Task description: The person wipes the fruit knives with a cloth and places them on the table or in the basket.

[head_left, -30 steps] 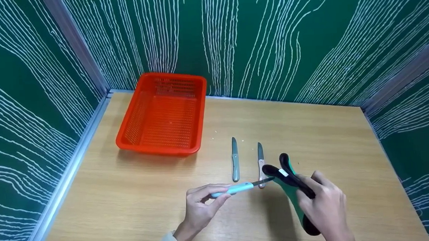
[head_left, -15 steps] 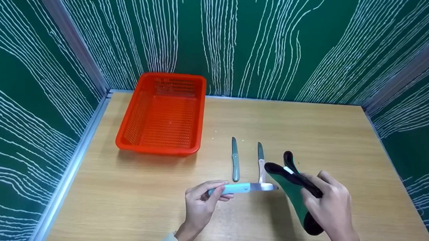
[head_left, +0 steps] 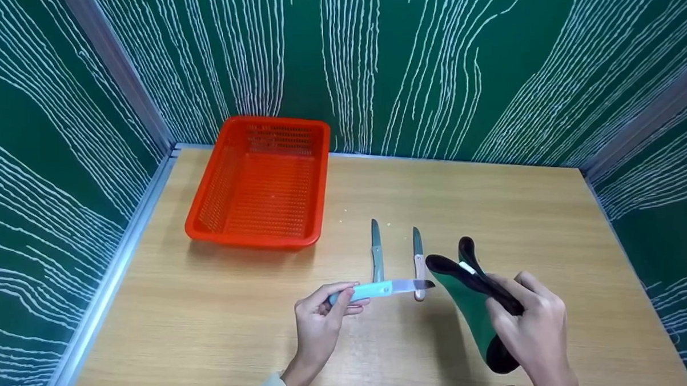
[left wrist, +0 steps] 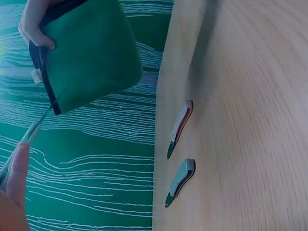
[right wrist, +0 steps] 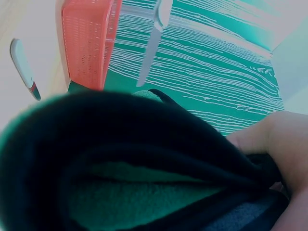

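- I see that my left hand (head_left: 319,325) holds the blue knife (head_left: 361,292) between thumb and fingers, near the rear end of the handle.
- My right hand (head_left: 533,318) pinches the pouch (head_left: 467,303) at the near end of its black rim, so both hands are occupied.
- The blue knife is above the table (head_left: 550,220). Its long axis goes almost crosswise, from the left hand toward the right, with the tip directed to the pouch.
- The pouch is held up over the table, to the right of this tip. The two edges of its mouth spread from the right hand like a letter V, toward the far side; the right wrist view shows the mouth gaping.
- I judge that the most important relation is tip to mouth. The tip is very near the left side of the rim. In the left wrist view it overlaps a corner of the pouch, but whether they touch, I cannot tell.
- The grey knife (head_left: 377,254) and the pink knife (head_left: 418,264) lie on the table, apart and almost parallel, blades toward the far wall (head_left: 304,57). Of the two hands, the left is nearer to the grey one.
- The basket (head_left: 253,239) stands farther to the left, well apart from both hands.
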Available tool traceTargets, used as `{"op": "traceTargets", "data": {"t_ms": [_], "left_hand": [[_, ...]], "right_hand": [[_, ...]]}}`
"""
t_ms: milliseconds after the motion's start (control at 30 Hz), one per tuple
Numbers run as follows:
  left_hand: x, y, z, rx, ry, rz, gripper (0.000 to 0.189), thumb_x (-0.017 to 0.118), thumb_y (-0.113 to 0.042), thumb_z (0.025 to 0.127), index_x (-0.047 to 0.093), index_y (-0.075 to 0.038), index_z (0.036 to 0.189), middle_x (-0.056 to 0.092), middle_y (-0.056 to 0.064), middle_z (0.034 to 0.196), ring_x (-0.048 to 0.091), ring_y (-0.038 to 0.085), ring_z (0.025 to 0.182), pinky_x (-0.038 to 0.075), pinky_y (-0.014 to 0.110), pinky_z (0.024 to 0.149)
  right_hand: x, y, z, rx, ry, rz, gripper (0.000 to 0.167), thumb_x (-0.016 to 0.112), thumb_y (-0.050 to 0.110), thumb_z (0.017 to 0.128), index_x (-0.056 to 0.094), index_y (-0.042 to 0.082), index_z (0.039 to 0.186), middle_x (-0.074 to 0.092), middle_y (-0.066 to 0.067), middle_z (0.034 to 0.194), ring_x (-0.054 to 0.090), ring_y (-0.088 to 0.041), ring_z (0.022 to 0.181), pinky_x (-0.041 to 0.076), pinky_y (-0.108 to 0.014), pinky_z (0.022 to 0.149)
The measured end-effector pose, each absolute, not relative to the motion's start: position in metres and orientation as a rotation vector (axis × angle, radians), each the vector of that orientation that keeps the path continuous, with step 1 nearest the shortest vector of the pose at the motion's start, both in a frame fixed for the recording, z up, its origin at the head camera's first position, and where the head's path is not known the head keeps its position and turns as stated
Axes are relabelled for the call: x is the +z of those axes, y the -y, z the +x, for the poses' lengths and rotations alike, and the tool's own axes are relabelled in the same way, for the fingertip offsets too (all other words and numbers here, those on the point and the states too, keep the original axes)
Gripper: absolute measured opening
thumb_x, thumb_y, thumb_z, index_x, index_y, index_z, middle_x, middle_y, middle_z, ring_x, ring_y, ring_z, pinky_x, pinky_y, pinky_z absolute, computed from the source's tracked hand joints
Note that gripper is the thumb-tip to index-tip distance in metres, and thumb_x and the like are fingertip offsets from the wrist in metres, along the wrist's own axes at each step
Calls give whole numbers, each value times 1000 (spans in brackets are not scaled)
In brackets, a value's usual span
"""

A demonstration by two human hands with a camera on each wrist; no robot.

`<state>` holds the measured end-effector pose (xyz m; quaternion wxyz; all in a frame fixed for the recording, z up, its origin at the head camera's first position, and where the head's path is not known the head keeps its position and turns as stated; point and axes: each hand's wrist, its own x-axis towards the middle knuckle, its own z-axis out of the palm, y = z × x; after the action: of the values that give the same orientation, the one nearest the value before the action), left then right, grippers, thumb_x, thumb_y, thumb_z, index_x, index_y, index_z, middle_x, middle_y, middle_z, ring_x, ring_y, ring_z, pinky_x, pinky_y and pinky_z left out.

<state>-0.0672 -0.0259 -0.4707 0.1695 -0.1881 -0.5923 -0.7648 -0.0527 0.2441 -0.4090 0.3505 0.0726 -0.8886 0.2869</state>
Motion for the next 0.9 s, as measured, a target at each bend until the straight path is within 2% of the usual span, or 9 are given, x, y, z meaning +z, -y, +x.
{"op": "traceTargets", "data": {"t_ms": [233, 467, 633, 900], "left_hand": [[-476, 26, -68, -2241, 1732, -467, 13, 57, 9, 89, 63, 15, 99, 68, 26, 88, 69, 37, 73, 58, 40, 60], [-494, 26, -70, -2367, 1684, -443, 25, 67, 7, 82, 62, 14, 106, 67, 26, 97, 69, 36, 79, 58, 42, 64], [-497, 27, -70, -2408, 1677, -445, 31, 71, 1, 82, 61, 16, 108, 67, 26, 97, 69, 35, 78, 58, 42, 65], [-500, 26, -70, -2327, 1708, -514, 27, 71, 1, 82, 65, 11, 106, 69, 23, 94, 70, 31, 75, 58, 40, 62]], "right_hand": [[-408, -243, -53, 770, 2284, 198, 29, 60, -14, 57, 75, 3, 75, 40, 5, 60, 29, 1, 49, 19, -13, 40], [-404, -240, -51, 777, 2289, 196, 29, 61, -14, 57, 75, 2, 76, 42, 4, 60, 29, 1, 49, 20, -11, 41], [-411, -245, -52, 780, 2296, 186, 30, 62, -14, 57, 75, 4, 77, 43, 5, 61, 30, 0, 48, 20, -12, 40], [-414, -249, -52, 802, 2310, 182, 27, 60, -8, 62, 76, 6, 80, 43, 8, 63, 33, -3, 48, 23, -15, 40]]}}
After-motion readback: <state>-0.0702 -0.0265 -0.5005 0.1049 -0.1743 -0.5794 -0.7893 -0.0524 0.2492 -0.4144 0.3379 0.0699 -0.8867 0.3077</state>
